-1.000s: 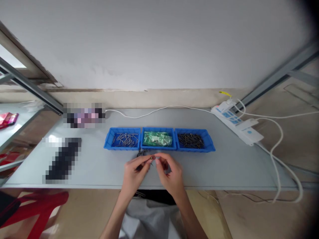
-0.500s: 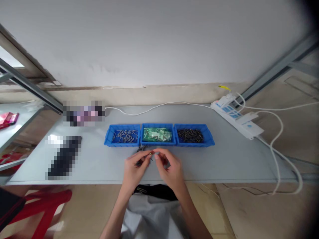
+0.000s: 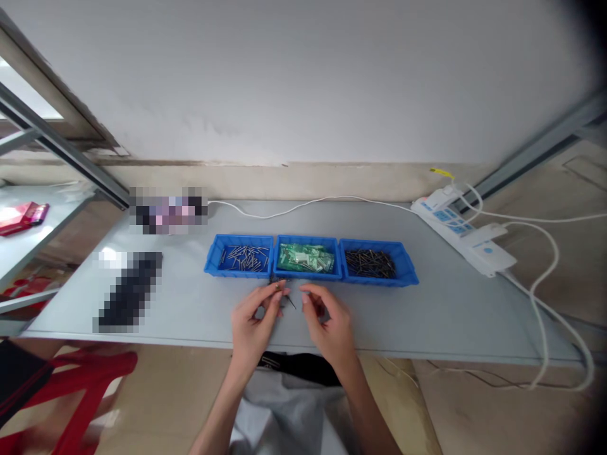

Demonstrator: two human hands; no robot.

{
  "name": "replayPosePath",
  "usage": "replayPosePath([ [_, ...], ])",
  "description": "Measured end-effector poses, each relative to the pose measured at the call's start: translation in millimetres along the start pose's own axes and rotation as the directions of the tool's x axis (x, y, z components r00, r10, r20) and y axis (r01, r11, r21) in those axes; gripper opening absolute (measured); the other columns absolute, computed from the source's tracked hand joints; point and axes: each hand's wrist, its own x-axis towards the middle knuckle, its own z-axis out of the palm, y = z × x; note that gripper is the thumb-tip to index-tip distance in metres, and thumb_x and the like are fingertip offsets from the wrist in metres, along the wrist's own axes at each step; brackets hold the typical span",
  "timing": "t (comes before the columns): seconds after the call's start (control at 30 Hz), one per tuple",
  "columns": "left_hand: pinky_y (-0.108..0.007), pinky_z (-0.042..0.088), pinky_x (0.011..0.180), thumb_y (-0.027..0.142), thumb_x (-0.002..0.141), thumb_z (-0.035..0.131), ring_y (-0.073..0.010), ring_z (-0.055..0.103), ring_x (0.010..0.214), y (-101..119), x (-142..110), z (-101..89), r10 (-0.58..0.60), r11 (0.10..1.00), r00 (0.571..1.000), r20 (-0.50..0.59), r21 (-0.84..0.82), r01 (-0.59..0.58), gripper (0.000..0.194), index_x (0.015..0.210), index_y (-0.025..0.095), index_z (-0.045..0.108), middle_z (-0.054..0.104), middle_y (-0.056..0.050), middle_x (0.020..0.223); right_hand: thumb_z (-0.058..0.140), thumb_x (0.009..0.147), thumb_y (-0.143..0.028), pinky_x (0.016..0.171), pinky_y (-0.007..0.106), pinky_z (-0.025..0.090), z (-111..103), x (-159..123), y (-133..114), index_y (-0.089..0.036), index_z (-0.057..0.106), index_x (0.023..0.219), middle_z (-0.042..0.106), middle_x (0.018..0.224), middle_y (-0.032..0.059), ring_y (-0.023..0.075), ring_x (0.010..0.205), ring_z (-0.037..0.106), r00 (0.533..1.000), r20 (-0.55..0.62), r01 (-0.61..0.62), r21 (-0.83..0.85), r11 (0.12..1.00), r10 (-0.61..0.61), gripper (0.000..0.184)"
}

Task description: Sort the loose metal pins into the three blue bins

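My left hand (image 3: 256, 313) pinches a thin dark rod-like piece (image 3: 291, 303), which points down and right from the fingertips. A small brass-coloured spot shows at the same fingertips. Just to the right, my right hand (image 3: 329, 322) is curled with thumb and forefinger nearly together; whatever lies between them is too small to make out. Beyond the hands are three blue bins in a row: the left bin (image 3: 212, 260) holds silver pins (image 3: 246, 258), the middle bin (image 3: 308, 275) green-and-clear small packets (image 3: 306, 258), the right bin (image 3: 405, 268) dark screws or pins (image 3: 370, 262).
Small dark pieces (image 3: 279, 279) lie partly hidden behind my left hand on the grey table (image 3: 450, 316). A white power strip (image 3: 462, 234) with cables is at right. Two blurred-out items lie at left. A red stool (image 3: 95, 373) and part of a person are at lower left.
My hands have drawn apart: the right fingertips have left the left ones, and the dark piece stays with the left hand. The view has shifted slightly.
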Motion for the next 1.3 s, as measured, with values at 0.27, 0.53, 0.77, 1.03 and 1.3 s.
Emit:
replayPosePath([
  [0.27, -0.022, 0.055, 0.062, 0.033, 0.102, 0.074, -0.0107, 0.067, 0.06, 18, 32, -30.2, 0.078, 0.986, 0.947, -0.311, 0.166, -0.027, 0.051, 0.15, 0.022, 0.06, 0.082, -0.002, 0.092, 0.06, 0.106, -0.028, 0.061, 0.024, 0.045, 8, 4, 7, -0.023, 0.075, 0.109, 0.073, 0.076, -0.0017, 0.0127, 0.058, 0.06, 0.987, 0.161, 0.016, -0.179, 0.984, 0.013, 0.016],
  [0.53, -0.019, 0.043, 0.055, 0.031, 0.109, 0.06, -0.0084, 0.055, 0.051, 17, 37, -23.0, 0.16, 0.902, 0.916, -0.367, 0.432, 0.015, 0.024, 0.118, 0.021, 0.079, 0.07, 0.005, 0.065, 0.069, 0.093, -0.026, 0.054, 0.028, 0.032, 18, 10, 6, -0.026, 0.069, 0.091, 0.07, 0.069, -0.0035, 0.0154, 0.053, 0.059, 0.958, 0.256, -0.001, -0.453, 0.892, 0.131, 0.002],
  [0.77, -0.021, 0.05, 0.058, 0.019, 0.107, 0.059, -0.0102, 0.064, 0.054, 3, 4, 1.2, 0.249, 0.891, 0.968, -0.01, 0.395, -0.225, 0.021, 0.112, 0.02, 0.079, 0.077, 0.001, 0.073, 0.063, 0.098, -0.026, 0.057, 0.024, 0.045, 12, 9, 9, -0.025, 0.064, 0.092, 0.066, 0.066, -0.0051, 0.0136, 0.054, 0.061, 0.982, 0.164, -0.061, -0.216, 0.974, 0.098, 0.006],
  [1.03, -0.022, 0.06, 0.07, 0.015, 0.104, 0.062, -0.0156, 0.076, 0.083, 4, 8, -0.6, 0.297, 0.908, 0.927, 0.226, 0.232, -0.348, 0.018, 0.113, 0.021, 0.077, 0.081, -0.01, 0.108, 0.061, 0.107, -0.016, 0.069, 0.023, 0.057, 2, 5, 1, -0.025, 0.066, 0.113, 0.075, 0.095, 0.0022, 0.0132, 0.072, 0.069, 0.993, 0.025, 0.12, -0.009, 0.993, -0.119, 0.012],
  [1.3, -0.021, 0.049, 0.057, 0.015, 0.103, 0.066, -0.0099, 0.06, 0.062, 0, 9, -2.7, 0.224, 0.959, 0.954, 0.2, 0.129, -0.252, 0.01, 0.103, 0.021, 0.074, 0.077, -0.005, 0.098, 0.062, 0.107, -0.015, 0.071, 0.026, 0.057, 0, 3, 0, -0.027, 0.069, 0.121, 0.074, 0.099, 0.0032, 0.0147, 0.076, 0.069, 0.986, 0.082, 0.143, 0.01, 0.99, -0.144, 0.02],
])
